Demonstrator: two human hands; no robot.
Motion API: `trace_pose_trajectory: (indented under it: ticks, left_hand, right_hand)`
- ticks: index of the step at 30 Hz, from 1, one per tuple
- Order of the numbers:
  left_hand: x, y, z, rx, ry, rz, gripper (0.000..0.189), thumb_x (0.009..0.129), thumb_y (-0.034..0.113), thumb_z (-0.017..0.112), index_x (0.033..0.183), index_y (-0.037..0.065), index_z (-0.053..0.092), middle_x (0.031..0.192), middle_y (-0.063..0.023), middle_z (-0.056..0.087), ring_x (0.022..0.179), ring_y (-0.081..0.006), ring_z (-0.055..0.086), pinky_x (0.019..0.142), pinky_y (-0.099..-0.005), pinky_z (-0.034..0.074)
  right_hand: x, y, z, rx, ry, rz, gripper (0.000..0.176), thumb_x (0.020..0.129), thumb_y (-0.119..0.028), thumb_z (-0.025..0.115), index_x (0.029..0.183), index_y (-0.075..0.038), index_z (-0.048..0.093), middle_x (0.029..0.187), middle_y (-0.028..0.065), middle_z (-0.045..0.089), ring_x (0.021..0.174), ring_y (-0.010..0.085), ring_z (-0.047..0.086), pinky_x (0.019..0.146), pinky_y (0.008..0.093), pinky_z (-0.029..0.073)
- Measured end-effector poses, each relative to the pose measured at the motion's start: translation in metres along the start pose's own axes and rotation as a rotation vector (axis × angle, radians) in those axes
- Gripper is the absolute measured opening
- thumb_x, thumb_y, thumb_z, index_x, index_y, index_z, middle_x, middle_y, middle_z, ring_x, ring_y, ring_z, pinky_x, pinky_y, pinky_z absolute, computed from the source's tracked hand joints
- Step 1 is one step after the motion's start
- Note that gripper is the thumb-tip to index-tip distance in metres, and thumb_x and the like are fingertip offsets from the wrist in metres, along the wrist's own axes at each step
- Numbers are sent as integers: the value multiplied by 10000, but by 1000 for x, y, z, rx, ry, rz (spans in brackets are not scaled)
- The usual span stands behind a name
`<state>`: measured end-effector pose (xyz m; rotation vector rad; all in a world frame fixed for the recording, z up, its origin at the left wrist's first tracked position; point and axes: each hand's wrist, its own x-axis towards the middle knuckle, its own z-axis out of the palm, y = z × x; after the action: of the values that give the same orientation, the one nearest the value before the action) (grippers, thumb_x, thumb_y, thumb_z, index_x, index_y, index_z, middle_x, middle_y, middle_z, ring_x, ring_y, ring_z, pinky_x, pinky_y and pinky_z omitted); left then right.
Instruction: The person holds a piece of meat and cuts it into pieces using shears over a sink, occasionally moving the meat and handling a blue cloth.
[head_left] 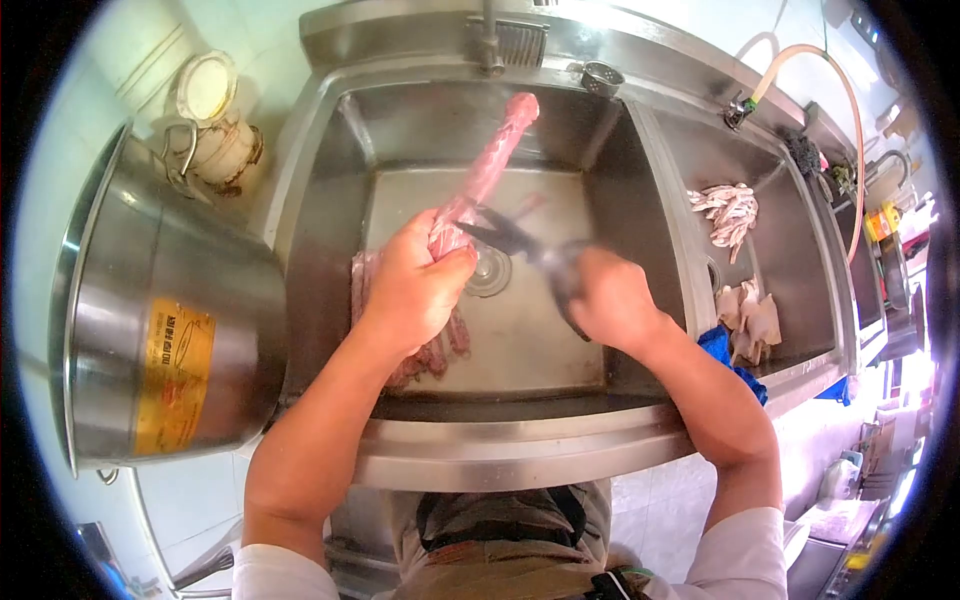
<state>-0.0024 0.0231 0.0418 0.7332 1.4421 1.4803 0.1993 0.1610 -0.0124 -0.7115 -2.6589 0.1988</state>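
Observation:
My left hand (420, 285) is closed round the lower end of a long raw poultry neck (492, 165), which slants up and away over the sink. In my right hand (615, 295) are dark-handled scissors (508, 237), their blades parted across the neck just above my left fingers. Below my left hand and wrist, more raw necks (430, 362) lie in the left part of the large steel sink (540, 360). Its round drain (487, 272) shows between my hands.
A tall steel pot (120, 280) with a yellow label stands left of the sink. In the smaller basin on the right lie pale chicken-feet-like pieces (733, 212) and flat pale pieces (748, 318). A blue cloth (730, 360) hangs at the divider, and a hose (845, 95) curves behind.

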Motion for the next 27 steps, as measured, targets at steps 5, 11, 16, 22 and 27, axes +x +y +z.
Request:
trace_pose_trajectory:
  ticks: [5, 11, 16, 22, 27]
  left_hand:
    - [3, -8, 1, 128, 26, 104, 372, 839, 45, 568, 1197, -42, 517, 826, 19, 551, 683, -37, 472, 576, -215, 392]
    - [0, -5, 4, 137, 36, 109, 352, 834, 67, 583, 1171, -12, 525, 782, 28, 534, 628, -38, 455, 523, -213, 362]
    - [-1, -6, 6, -15, 33, 71, 305, 838, 94, 613, 1131, 55, 540, 727, 49, 494, 545, -33, 412, 437, -197, 294]
    - [-4, -2, 9, 1, 47, 94, 348, 840, 23, 567, 1180, -37, 521, 745, 29, 521, 573, -35, 442, 486, -215, 354]
    - [-4, -3, 7, 71, 37, 68, 368, 842, 27, 570, 1198, -37, 501, 752, 13, 525, 555, -48, 441, 479, -224, 356]
  right_hand:
    - [-3, 12, 25, -104, -2, -34, 182, 771, -145, 645, 802, 13, 561, 721, 187, 620, 676, 367, 629, 612, 431, 521]
    - [3, 12, 17, -72, -60, 77, 154, 747, -130, 647, 748, 2, 568, 696, 201, 617, 687, 358, 637, 608, 429, 522]
    - [3, 5, 11, 21, -81, 120, 210, 729, -160, 666, 783, 17, 565, 719, 198, 621, 691, 384, 629, 666, 443, 524]
    - [2, 1, 15, -21, -7, 43, 235, 758, -173, 659, 820, 28, 555, 744, 203, 622, 685, 393, 625, 670, 447, 524]
    - [5, 10, 28, -72, -117, 139, 200, 772, -169, 646, 769, 10, 559, 706, 213, 624, 699, 397, 634, 650, 459, 522]
